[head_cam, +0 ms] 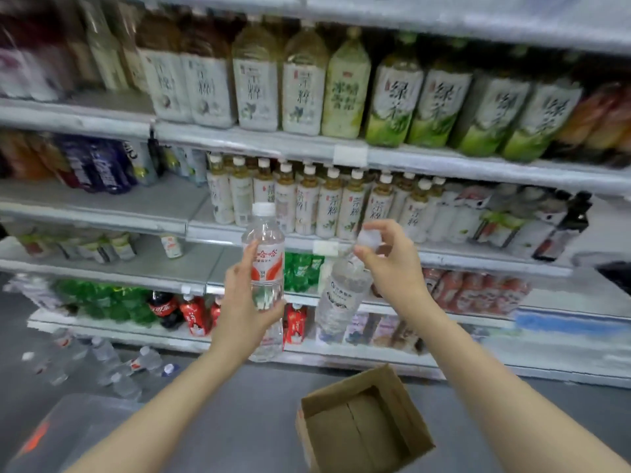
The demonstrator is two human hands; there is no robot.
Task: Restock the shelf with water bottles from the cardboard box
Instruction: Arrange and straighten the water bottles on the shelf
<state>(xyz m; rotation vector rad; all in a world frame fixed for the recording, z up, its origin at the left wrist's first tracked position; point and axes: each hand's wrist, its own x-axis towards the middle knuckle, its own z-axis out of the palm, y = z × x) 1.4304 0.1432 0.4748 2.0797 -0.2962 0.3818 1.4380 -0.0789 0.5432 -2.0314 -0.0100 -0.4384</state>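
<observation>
My left hand [244,302] grips a clear water bottle [263,247] with a red and white label, held upright in front of the shelves. My right hand [392,261] holds a second clear water bottle [343,295] by its neck and white cap; this one hangs tilted, base down to the left. Both bottles are in the air, short of the shelf [102,261]. The cardboard box [362,425] stands open on the floor below my right arm, and I see no bottles inside it.
Grey shelves [239,141] carry tea bottles above, cola and green soda bottles [112,302] lower down. Several loose water bottles [112,363] lie on the floor at the left. A translucent plastic bin [68,435] sits at the bottom left.
</observation>
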